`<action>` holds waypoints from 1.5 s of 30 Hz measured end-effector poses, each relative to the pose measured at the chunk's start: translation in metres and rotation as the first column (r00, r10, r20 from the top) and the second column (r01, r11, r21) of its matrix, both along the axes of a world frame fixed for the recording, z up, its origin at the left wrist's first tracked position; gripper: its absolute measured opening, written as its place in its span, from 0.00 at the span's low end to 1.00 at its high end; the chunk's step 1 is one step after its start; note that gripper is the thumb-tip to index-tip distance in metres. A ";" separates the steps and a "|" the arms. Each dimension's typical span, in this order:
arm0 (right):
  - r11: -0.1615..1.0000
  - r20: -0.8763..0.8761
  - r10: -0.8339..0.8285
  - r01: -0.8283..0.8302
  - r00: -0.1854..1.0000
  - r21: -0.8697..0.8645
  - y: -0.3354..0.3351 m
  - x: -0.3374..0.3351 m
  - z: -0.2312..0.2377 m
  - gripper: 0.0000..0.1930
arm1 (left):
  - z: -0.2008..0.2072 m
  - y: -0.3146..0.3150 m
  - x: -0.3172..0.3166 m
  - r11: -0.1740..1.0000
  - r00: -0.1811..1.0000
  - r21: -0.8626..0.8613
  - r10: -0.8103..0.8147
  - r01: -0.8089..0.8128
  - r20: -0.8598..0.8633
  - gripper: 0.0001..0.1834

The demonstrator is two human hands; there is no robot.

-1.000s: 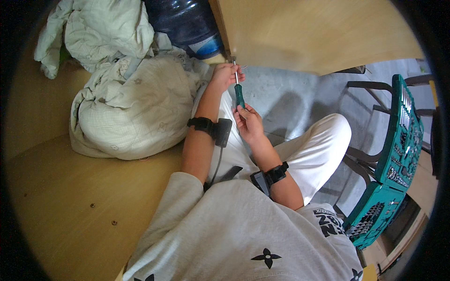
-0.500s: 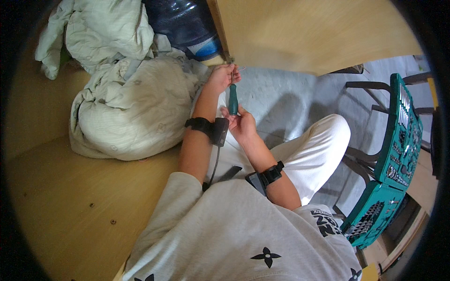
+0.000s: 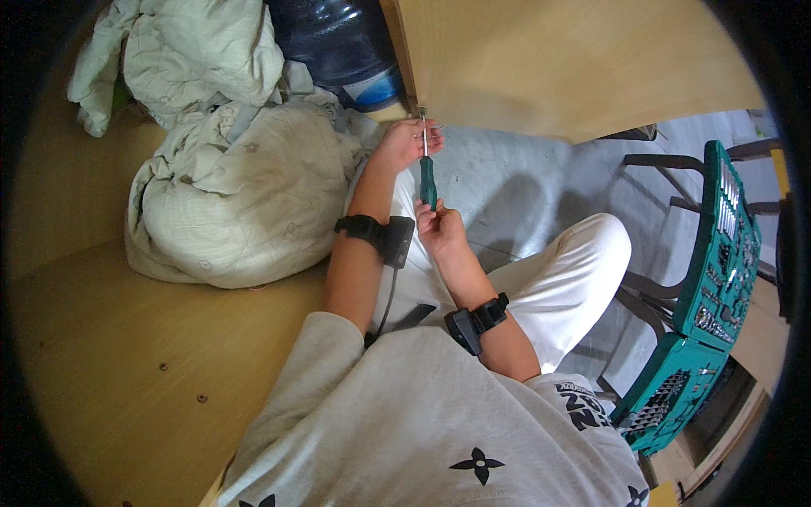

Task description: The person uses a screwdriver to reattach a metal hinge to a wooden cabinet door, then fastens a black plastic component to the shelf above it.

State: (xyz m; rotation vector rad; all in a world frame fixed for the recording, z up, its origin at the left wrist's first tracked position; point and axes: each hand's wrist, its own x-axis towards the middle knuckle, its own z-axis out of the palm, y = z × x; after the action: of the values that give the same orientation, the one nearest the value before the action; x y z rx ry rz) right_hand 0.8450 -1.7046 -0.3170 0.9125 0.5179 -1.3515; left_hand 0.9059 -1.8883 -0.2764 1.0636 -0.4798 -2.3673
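A screwdriver with a green handle stands nearly in line with the edge of a wooden panel, its metal shaft pointing away from me. Its tip meets a small metal fitting at the panel's lower corner; the exact contact is too small to make out. My left hand is curled about the shaft, close to the tip. At the near end of the handle, the thumb and fingers of my right hand are closed on it. A thin metallic bit shows beside my left fingertips.
Left of my arms, a pale bundled quilt lies on a wooden board. Behind it stands a big dark blue water bottle. To the right, an opened green tool case rests on a dark-framed chair above the grey floor.
My right hand has turned and its fingers have curled in around the handle's end. The screwdriver has shifted slightly right, and more of its shaft shows across my left fingers.
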 end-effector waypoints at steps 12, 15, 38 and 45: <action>0.994 -0.543 0.106 -0.098 0.833 0.044 -0.001 0.020 0.070 0.22 | -0.004 0.002 0.008 0.996 0.996 -0.076 0.048 -0.043 0.072 0.09; 0.979 -0.459 0.099 -0.003 0.883 0.204 -0.006 0.019 0.060 0.04 | -0.003 0.004 0.005 0.996 0.997 -0.057 0.073 -0.071 0.022 0.08; 0.961 -0.013 0.061 -0.062 0.998 -0.271 0.004 0.005 0.025 0.08 | -0.010 -0.001 0.002 0.985 0.996 -0.152 0.069 -0.076 -0.052 0.10; 0.953 -0.658 0.204 -0.302 0.725 -0.037 -0.005 0.012 0.071 0.12 | -0.009 0.003 0.002 0.975 0.994 -0.200 0.107 -0.098 0.035 0.09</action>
State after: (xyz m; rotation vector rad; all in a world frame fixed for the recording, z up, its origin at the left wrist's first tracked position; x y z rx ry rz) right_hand 0.8573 -1.7097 -0.2462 0.2043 1.0286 -1.4091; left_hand 0.9083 -1.8855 -0.2853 1.0269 -0.6466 -2.1581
